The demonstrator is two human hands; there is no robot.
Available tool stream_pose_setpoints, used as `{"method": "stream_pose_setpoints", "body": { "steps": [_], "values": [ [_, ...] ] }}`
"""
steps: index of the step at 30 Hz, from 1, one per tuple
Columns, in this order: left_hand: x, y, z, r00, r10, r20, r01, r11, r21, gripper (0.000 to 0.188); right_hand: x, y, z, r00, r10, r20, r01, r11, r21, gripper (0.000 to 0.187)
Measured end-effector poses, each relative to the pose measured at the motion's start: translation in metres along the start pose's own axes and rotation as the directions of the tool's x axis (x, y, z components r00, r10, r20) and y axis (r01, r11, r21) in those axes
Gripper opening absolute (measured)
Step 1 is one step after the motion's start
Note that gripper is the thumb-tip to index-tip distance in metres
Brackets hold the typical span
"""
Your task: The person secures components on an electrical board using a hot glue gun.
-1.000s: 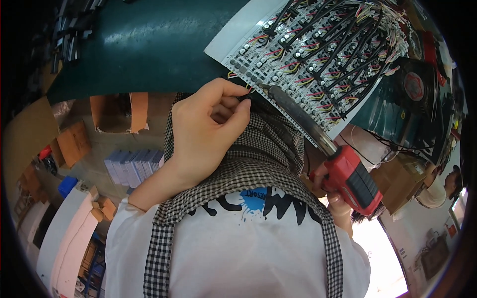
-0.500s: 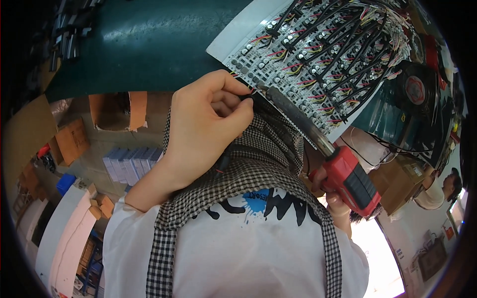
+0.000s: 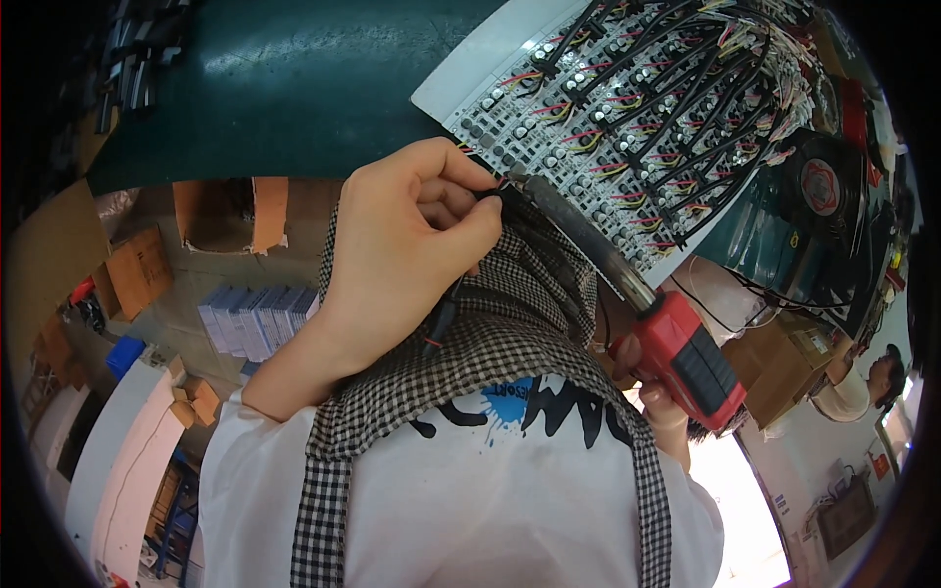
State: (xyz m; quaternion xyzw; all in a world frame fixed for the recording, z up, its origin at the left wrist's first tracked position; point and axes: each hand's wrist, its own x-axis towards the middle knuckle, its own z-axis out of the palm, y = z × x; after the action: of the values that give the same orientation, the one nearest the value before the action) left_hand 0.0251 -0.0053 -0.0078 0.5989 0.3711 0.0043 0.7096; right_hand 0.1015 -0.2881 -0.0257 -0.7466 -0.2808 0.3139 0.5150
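Note:
Between the thumb and forefinger of my left hand [image 3: 412, 235] is the end of a black cable [image 3: 487, 194], held at the near edge of a white circuit board panel [image 3: 534, 140]. Its other end, a dark plug [image 3: 438, 323], hangs below my palm. My right hand [image 3: 652, 382] grips a red and black soldering iron [image 3: 686, 358]. The iron's tip meets the panel's edge just beside my left fingertips, where thin coloured wires show. Rows of small components cover the panel, and many black cables [image 3: 676, 108] with red and yellow wires are attached across its far part.
A green work surface [image 3: 294, 88] lies under the panel. At the right stands a round black fan [image 3: 821, 181]. Cardboard boxes [image 3: 230, 216] and a stack of pale flat packs [image 3: 260, 318] sit below at the left. Another person [image 3: 858, 387] is at the far right.
Both hands keep nearly the same pose at the panel's edge. The iron's handle has shifted very slightly left, and the whole view has moved a little.

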Motion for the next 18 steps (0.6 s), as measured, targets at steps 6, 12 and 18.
{"method": "stream_pose_setpoints", "body": {
  "steps": [6, 12, 18],
  "values": [
    [0.001, -0.001, 0.000, 1.000, -0.004, -0.005, 0.004, 1.000, 0.001, 0.011, 0.020, -0.032, 0.009, 0.986, 0.164, -0.018, -0.146, 0.922, 0.360, 0.073],
    [0.000, -0.002, 0.000, 1.000, 0.005, -0.008, -0.005, 1.000, 0.012, 0.011, 0.024, -0.030, 0.008, 0.990, 0.135, -0.027, -0.113, 0.908, 0.403, 0.073],
    [0.002, -0.007, -0.005, 0.994, 0.104, -0.025, -0.102, 0.993, 0.065, 0.011, 0.029, -0.028, 0.009, 0.996, 0.094, 0.005, -0.087, 0.902, 0.423, 0.069]
  ]
}}
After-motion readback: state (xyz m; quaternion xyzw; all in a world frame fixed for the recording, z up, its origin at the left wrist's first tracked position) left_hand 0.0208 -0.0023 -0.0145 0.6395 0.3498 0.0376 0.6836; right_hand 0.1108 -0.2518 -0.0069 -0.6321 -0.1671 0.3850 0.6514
